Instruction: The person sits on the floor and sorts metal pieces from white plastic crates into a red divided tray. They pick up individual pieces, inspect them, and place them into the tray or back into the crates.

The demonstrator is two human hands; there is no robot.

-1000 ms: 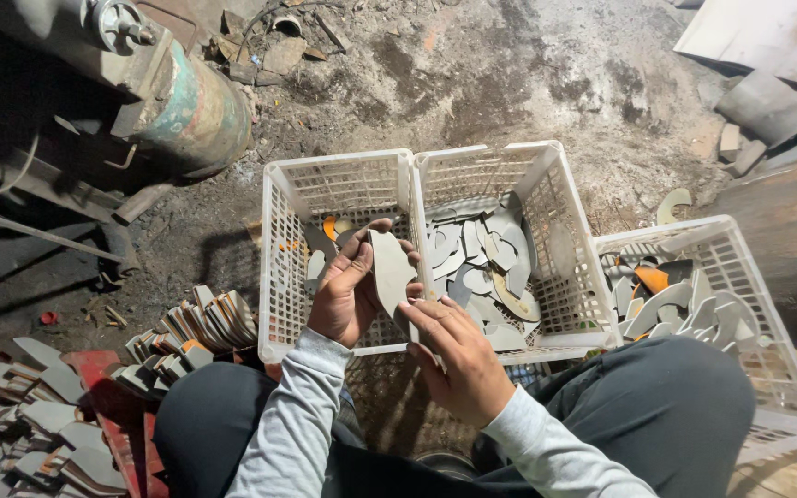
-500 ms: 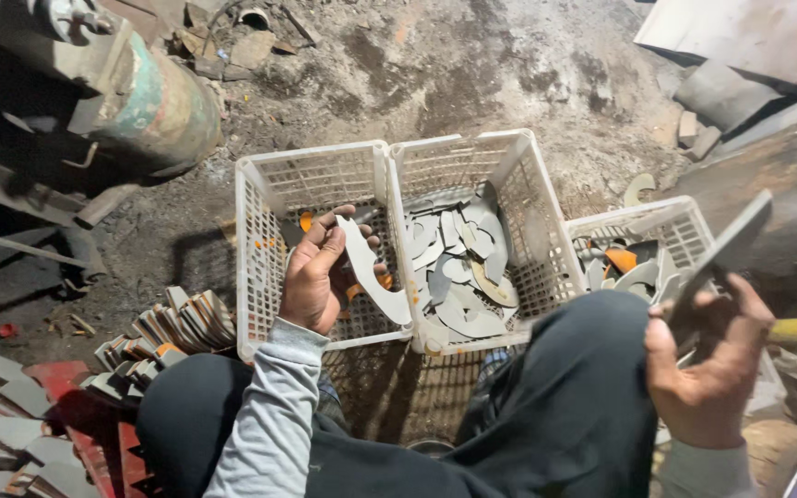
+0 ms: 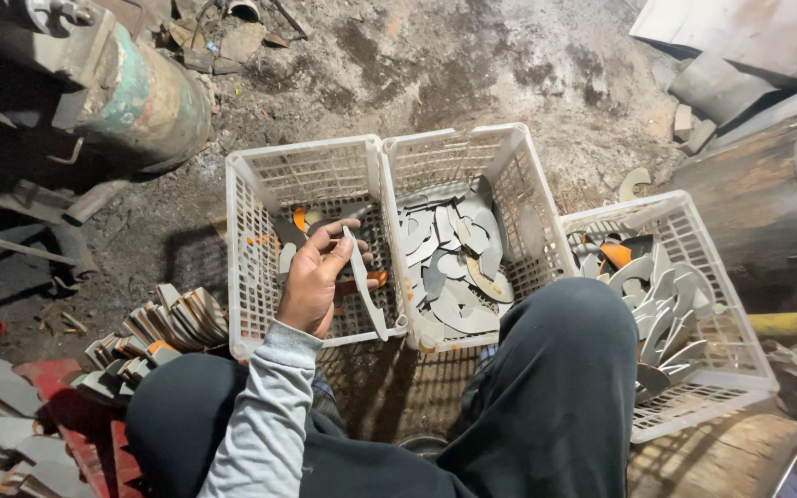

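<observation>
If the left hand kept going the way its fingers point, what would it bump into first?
Probably the wall between the left crate and the middle crate. The left hand, holding a curved metal blade, points right toward it, though depth is unclear.

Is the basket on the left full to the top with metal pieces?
No, the left basket holds only a few pieces on its floor, under the left hand.

Piece: curved, flat, pale grey metal blade blank [image 3: 364, 288]
Pose: held edge-up, tilted
Place: over the left white basket [image 3: 249, 242]
</observation>
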